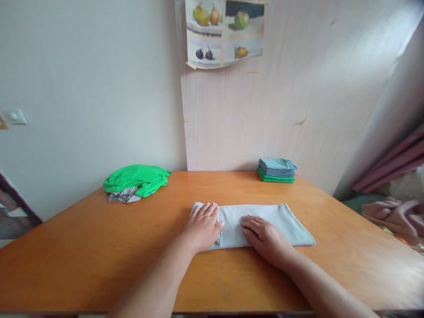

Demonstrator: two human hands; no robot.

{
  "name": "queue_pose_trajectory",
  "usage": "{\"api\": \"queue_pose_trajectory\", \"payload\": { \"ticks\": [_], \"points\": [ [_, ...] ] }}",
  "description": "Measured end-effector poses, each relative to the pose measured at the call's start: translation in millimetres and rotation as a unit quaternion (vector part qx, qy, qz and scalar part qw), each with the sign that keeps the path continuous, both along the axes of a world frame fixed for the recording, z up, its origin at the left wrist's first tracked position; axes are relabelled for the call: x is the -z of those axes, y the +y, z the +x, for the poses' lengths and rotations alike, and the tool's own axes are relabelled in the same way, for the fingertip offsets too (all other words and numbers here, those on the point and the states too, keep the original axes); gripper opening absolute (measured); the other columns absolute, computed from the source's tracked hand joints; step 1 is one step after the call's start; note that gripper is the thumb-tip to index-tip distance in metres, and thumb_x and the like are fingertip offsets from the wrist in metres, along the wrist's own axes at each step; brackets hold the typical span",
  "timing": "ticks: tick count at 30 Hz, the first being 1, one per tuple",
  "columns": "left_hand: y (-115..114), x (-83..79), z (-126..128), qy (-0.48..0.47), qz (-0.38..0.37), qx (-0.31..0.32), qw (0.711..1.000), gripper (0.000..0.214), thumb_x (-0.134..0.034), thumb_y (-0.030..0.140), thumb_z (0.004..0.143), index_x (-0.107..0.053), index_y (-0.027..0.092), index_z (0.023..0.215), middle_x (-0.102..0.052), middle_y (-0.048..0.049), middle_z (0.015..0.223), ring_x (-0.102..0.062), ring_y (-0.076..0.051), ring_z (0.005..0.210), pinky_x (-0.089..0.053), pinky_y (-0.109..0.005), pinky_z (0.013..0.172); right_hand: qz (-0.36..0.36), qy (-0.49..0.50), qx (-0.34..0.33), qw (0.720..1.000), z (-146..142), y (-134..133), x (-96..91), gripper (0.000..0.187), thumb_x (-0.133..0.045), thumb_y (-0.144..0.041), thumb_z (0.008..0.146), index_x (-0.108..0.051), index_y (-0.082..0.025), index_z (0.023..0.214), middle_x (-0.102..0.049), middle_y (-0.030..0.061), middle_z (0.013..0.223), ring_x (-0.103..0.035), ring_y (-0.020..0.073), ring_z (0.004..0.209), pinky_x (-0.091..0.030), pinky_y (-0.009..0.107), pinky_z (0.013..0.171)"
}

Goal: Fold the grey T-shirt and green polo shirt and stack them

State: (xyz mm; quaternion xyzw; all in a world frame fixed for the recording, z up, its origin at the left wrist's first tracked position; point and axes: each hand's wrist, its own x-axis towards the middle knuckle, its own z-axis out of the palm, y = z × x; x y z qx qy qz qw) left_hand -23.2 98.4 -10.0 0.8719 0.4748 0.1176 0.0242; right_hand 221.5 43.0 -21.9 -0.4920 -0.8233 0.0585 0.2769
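A light grey folded cloth garment [274,225] lies as a long flat strip across the table in front of me. My left hand [203,227] rests flat on its left end, fingers stretched out, beside a bunched edge that runs across the strip. Near the middle of the strip, my right hand [265,238] lies palm down, fingers extended and touching the fabric. Neither hand grips the cloth. The right end of the strip is uncovered, while part of the left end is hidden under my left hand.
A loose heap of bright green cloth [139,176], with striped fabric [124,194] under it, sits at the table's back left. At the back right stands a neat stack of folded cloths [277,170], grey-blue above green. The wooden table [99,256] meets the wall behind.
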Motion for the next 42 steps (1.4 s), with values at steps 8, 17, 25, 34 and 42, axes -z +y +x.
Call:
{"api": "queue_pose_trajectory", "payload": {
  "ticks": [8,17,25,34,42],
  "points": [
    [-5.0,-1.2,3.8,0.006,-0.015,-0.009,1.000,0.087,-0.035,0.075,0.087,-0.037,0.017,0.152,-0.026,-0.0120,0.161,-0.020,-0.033,0.150,-0.011,-0.052,0.121,-0.002,-0.048,0.107,0.993,9.3,2.3,-4.3,0.051,-0.042,-0.047,0.099,-0.058,-0.017,0.137,-0.046,0.0155,0.150,-0.034,0.0302,0.144,-0.027,0.052,0.117],
    [-0.9,3.3,3.2,0.004,-0.002,-0.005,1.000,0.093,-0.035,0.080,0.083,-0.037,0.018,0.152,-0.028,-0.0122,0.160,-0.021,-0.033,0.149,-0.008,-0.051,0.121,-0.095,-0.098,0.134,0.982,8.8,-1.3,6.4,0.071,-0.037,-0.065,0.095,-0.040,-0.021,0.151,-0.030,0.0129,0.159,-0.021,0.0312,0.149,-0.018,0.054,0.119],
    [5.2,10.4,2.3,-0.002,-0.002,-0.004,1.000,0.104,-0.036,0.087,0.076,-0.035,0.017,0.153,-0.025,-0.0129,0.161,-0.019,-0.035,0.150,-0.007,-0.052,0.120,-0.064,-0.013,0.302,0.951,68.7,13.7,-28.1,0.048,-0.047,-0.056,0.093,-0.067,-0.021,0.121,-0.070,0.0131,0.120,-0.063,0.0292,0.113,-0.047,0.041,0.096],
    [5.1,9.8,4.0,0.008,-0.002,-0.007,1.000,0.109,-0.033,0.089,0.074,-0.034,0.014,0.153,-0.024,-0.0146,0.161,-0.018,-0.036,0.150,-0.005,-0.051,0.120,-0.240,-0.014,0.409,0.881,131.3,27.3,-29.6,0.034,-0.066,-0.048,0.079,-0.065,-0.016,0.069,-0.067,0.0092,0.065,-0.065,0.0224,0.065,-0.042,0.027,0.052],
    [6.1,12.8,4.1,0.031,0.002,-0.007,0.999,0.112,-0.025,0.090,0.076,-0.029,0.011,0.155,-0.020,-0.0146,0.163,-0.013,-0.035,0.151,-0.004,-0.051,0.120,-0.310,0.084,0.429,0.844,128.6,43.7,-23.8,0.028,-0.080,-0.034,0.067,-0.060,-0.015,0.066,-0.058,0.0036,0.052,-0.062,0.0208,0.056,-0.042,0.026,0.047]
  ]
}}
